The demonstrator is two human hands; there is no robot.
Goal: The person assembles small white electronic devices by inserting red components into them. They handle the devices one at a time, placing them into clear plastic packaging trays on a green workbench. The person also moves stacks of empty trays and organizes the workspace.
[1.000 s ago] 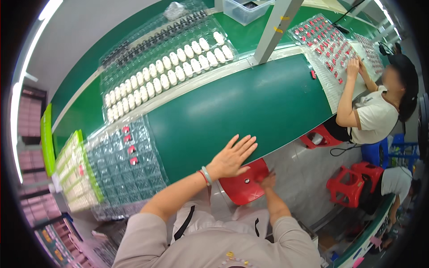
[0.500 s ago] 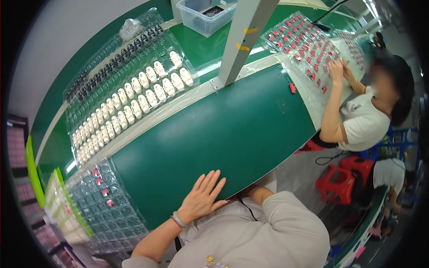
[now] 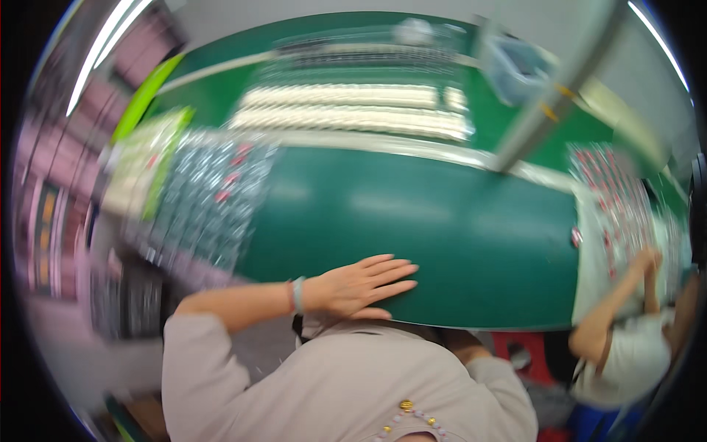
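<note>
My left hand (image 3: 361,287) lies flat on the green table mat (image 3: 434,228) at its near edge, fingers stretched to the right, holding nothing. A bracelet circles its wrist. My right forearm (image 3: 462,345) runs down beneath the table edge, so the right hand is hidden. Left of my left hand lies a clear plastic tray (image 3: 210,206) with a few small red pieces in its pockets. Past the mat, another clear tray holds rows of white oval pieces (image 3: 346,118) and dark pieces (image 3: 368,53), all smeared by motion.
A grey post (image 3: 552,96) rises at the back right, near a clear plastic bin (image 3: 512,74). On the right, a co-worker's hands (image 3: 646,261) are at a tray of red pieces (image 3: 611,184). A single red piece (image 3: 576,236) lies near the mat's right end.
The view has swung to the left and levelled, so the table now runs across it. My left hand stays flat on the mat's near edge; my right hand remains under the table.
</note>
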